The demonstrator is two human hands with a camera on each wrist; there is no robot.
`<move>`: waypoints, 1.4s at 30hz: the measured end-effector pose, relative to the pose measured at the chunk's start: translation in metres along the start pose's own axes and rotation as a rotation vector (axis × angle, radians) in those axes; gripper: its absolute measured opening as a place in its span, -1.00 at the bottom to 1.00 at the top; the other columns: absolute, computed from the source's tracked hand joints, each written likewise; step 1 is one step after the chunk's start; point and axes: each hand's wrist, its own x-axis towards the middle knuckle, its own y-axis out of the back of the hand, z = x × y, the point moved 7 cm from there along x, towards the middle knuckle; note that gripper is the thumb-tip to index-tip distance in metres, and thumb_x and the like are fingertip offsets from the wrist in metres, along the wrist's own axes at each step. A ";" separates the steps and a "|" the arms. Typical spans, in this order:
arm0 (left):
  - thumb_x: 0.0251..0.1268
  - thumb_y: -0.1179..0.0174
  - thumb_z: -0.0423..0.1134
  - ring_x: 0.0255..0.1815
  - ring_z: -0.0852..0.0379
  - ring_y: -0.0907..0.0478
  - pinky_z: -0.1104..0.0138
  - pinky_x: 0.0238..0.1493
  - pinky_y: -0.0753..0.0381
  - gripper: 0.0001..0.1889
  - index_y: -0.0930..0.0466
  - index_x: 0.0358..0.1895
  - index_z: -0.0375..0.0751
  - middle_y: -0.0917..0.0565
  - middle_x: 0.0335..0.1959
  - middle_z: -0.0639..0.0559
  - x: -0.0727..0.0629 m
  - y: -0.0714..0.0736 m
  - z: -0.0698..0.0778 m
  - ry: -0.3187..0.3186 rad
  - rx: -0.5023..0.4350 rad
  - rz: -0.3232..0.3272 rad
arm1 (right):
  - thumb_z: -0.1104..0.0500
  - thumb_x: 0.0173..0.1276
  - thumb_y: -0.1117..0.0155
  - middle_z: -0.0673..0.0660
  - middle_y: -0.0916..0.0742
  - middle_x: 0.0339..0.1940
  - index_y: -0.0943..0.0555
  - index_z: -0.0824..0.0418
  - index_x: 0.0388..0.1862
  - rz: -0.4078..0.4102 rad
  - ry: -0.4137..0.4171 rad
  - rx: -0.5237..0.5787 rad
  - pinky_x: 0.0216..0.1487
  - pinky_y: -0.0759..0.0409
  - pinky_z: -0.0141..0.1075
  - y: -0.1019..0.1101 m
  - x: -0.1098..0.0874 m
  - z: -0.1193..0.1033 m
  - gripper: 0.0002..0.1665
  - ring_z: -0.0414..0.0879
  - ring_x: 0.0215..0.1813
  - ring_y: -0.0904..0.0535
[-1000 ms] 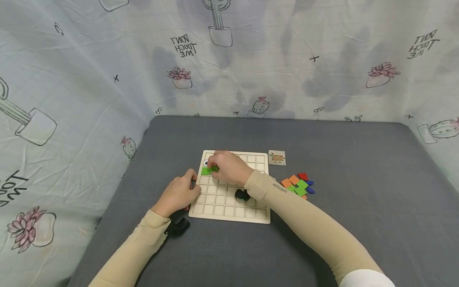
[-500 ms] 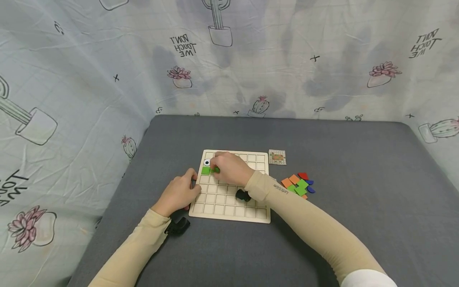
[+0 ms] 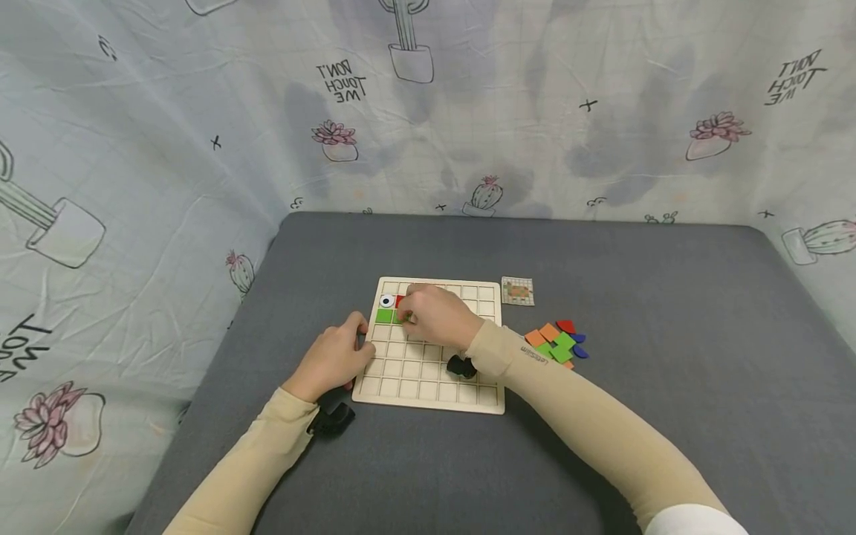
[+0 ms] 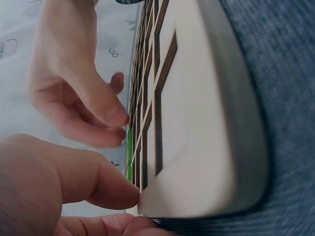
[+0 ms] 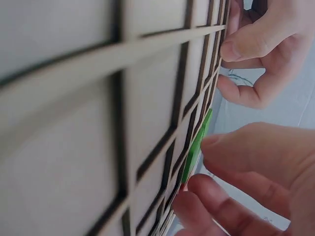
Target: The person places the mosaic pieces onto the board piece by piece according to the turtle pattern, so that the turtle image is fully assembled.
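A wooden grid board (image 3: pixel 428 390) lies flat on the grey table. My left hand (image 3: pixel 332 358) rests at its left edge, thumb and fingertips against the rim; in the left wrist view the thumb (image 4: pixel 110 184) touches the board's corner. In the upper left cells sit a round eye piece (image 3: pixel 386 301), a green square tile (image 3: pixel 384 316) and a red piece (image 3: pixel 399 300), partly covered by my right hand (image 3: pixel 438 316). Its bent, separated fingertips touch a second green tile (image 5: pixel 194 150), which lies against the grid.
Right of the board lies a loose pile of orange tiles (image 3: pixel 534 338), green tiles (image 3: pixel 560 354), a red piece (image 3: pixel 565 326) and blue rounded pieces (image 3: pixel 580 353). A small printed pattern card (image 3: pixel 518 291) lies by the board's upper right corner. A printed cloth (image 3: pixel 535 134) hangs behind the table.
My right hand has drawn slightly to the right, uncovering the eye piece and part of the red piece beside it. The left hand has stayed at the board's edge.
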 end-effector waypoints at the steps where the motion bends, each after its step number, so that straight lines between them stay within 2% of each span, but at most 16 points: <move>1: 0.51 -0.09 -0.24 -0.86 0.14 -0.47 0.24 -0.70 -0.42 -0.79 -0.42 0.06 -0.23 -0.51 -0.65 0.00 0.000 0.000 0.000 0.001 0.001 -0.001 | 0.31 0.34 -0.39 0.06 -0.78 -0.21 -0.83 0.15 -0.17 -0.002 -0.009 -0.001 -0.21 -0.67 -0.30 0.001 -0.002 0.001 -0.84 -0.15 -0.22 -0.68; 5: 0.52 -0.09 -0.23 -0.85 0.10 -0.48 0.23 -0.68 -0.43 -0.79 -0.41 0.07 -0.22 -0.51 -0.63 -0.01 0.000 -0.001 -0.001 0.006 0.000 -0.008 | 0.29 0.33 -0.37 0.06 -0.77 -0.19 -0.81 0.13 -0.17 -0.005 -0.041 -0.008 -0.25 -0.68 -0.26 0.006 -0.012 0.005 -0.84 -0.12 -0.19 -0.68; 20: 0.52 -0.08 -0.22 -0.83 0.09 -0.49 0.23 -0.66 -0.43 -0.77 -0.40 0.09 -0.23 -0.51 -0.61 -0.01 -0.002 -0.001 -0.003 0.009 0.008 -0.008 | 0.11 0.38 -0.42 0.08 -0.78 -0.05 -0.79 0.17 -0.01 0.005 -0.093 -0.032 -0.12 -0.69 -0.19 0.031 -0.058 0.011 -0.74 -0.07 -0.11 -0.70; 30: 0.51 -0.09 -0.22 -0.83 0.10 -0.50 0.23 -0.64 -0.45 -0.77 -0.41 0.10 -0.22 -0.51 -0.61 0.00 0.000 -0.003 -0.003 0.010 0.004 -0.007 | 0.13 0.33 -0.47 0.11 -0.78 -0.15 -0.79 0.22 -0.07 0.059 -0.094 -0.037 -0.28 -0.63 -0.28 0.047 -0.088 0.019 -0.75 -0.11 -0.30 -0.65; 37: 0.51 -0.09 -0.22 -0.83 0.10 -0.50 0.24 -0.66 -0.44 -0.76 -0.41 0.10 -0.23 -0.52 -0.60 -0.01 0.000 -0.003 -0.002 0.017 0.008 -0.006 | 0.13 0.31 -0.50 0.10 -0.78 -0.13 -0.78 0.20 -0.04 0.076 -0.159 -0.035 -0.34 -0.62 -0.28 0.058 -0.109 0.030 -0.73 -0.07 -0.24 -0.69; 42: 0.51 -0.09 -0.22 -0.83 0.11 -0.50 0.25 -0.66 -0.43 -0.77 -0.41 0.09 -0.23 -0.52 -0.59 -0.01 0.001 -0.002 -0.001 0.022 0.013 -0.005 | 0.15 0.30 -0.51 0.09 -0.75 -0.13 -0.78 0.19 -0.03 0.094 -0.193 -0.020 -0.41 -0.52 -0.32 0.065 -0.125 0.037 -0.72 -0.14 -0.32 -0.60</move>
